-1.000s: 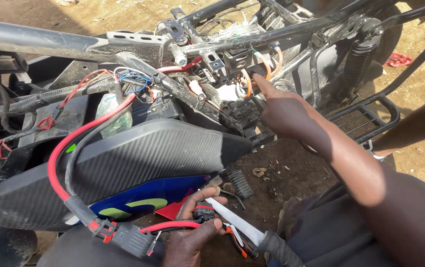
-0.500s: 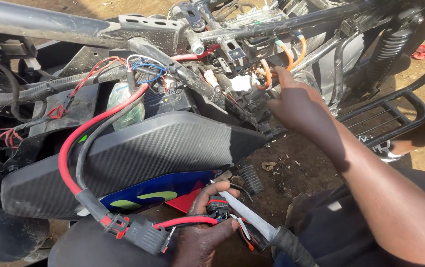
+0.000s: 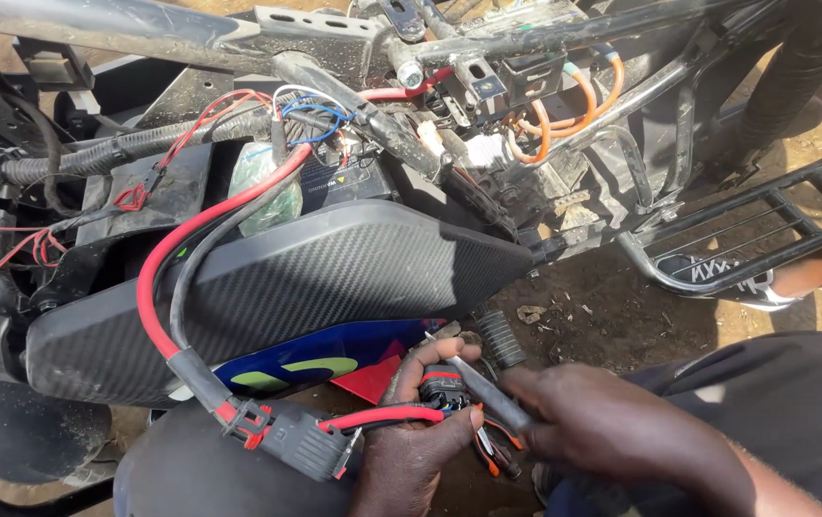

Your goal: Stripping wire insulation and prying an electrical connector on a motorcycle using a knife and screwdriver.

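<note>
Left hand (image 3: 421, 436) grips a black connector (image 3: 444, 388); right hand (image 3: 612, 431) pinches a grey-sheathed cable (image 3: 488, 393) beside it

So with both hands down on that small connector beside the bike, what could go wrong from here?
1. The left hand pinches a small black connector while the right hand works a thin tool at it; a slip could jab the left fingers or damage the connector.
2. The red cable and the large black plug hang loose beside the hands; a tug might strain them.
</note>
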